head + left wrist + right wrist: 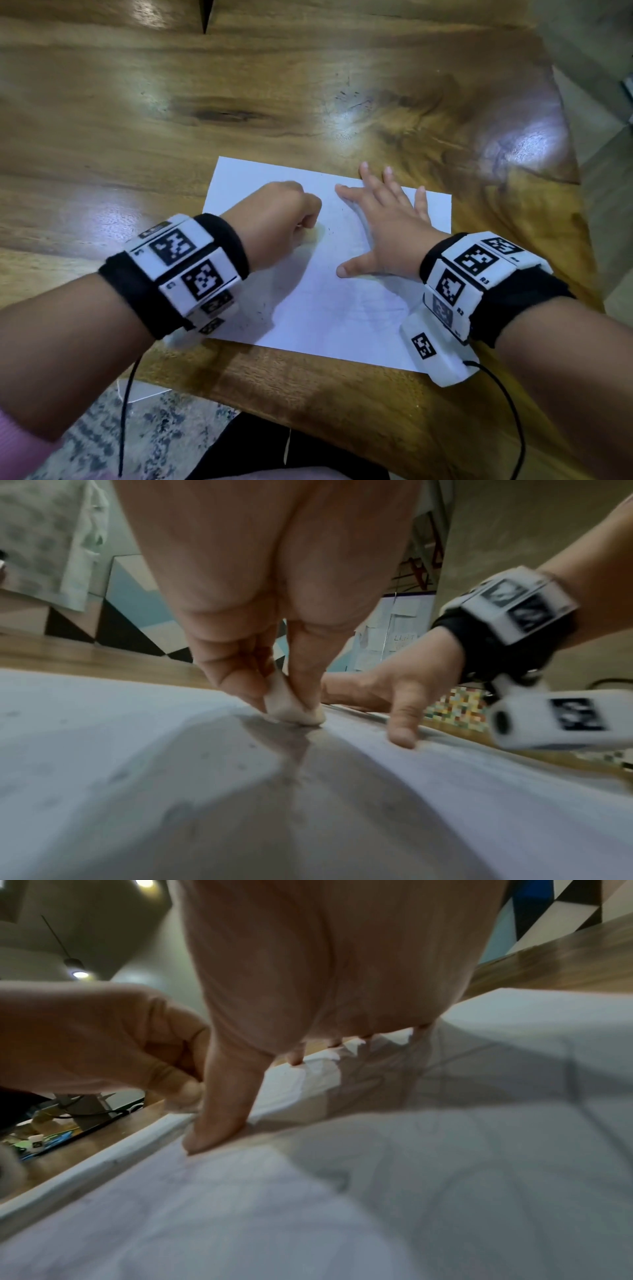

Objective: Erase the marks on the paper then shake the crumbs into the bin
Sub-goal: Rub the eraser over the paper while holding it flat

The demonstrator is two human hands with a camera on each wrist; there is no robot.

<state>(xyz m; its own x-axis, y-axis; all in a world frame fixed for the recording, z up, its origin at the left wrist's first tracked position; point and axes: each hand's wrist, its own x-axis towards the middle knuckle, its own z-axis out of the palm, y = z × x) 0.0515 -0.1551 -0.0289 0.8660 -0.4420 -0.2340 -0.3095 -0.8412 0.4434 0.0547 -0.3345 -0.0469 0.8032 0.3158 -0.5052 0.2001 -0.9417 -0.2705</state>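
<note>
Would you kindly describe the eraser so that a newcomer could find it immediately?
Start at the white paper lying on the wooden table. The left hand is curled above its middle. Pinched in those fingertips and pressed to the sheet is the eraser, a small off-white lump, unlike the right hand, which lies flat.

So the surface here is a glossy brown wooden table point(239, 102) with strong grain, a dark knot streak and bright glare patches. Lying flat on it is a white rectangular sheet of paper point(342, 308), turned a bit askew, sitting close to the table's near edge. Tiny dark crumbs point(263, 305) are scattered on the sheet, mostly toward its near-left corner. Faint grey pencil lines show on the right part of the sheet. Off to the left of the paper, further along the table, there's some small blurry clutter and a dark cable point(99, 1123).
</note>
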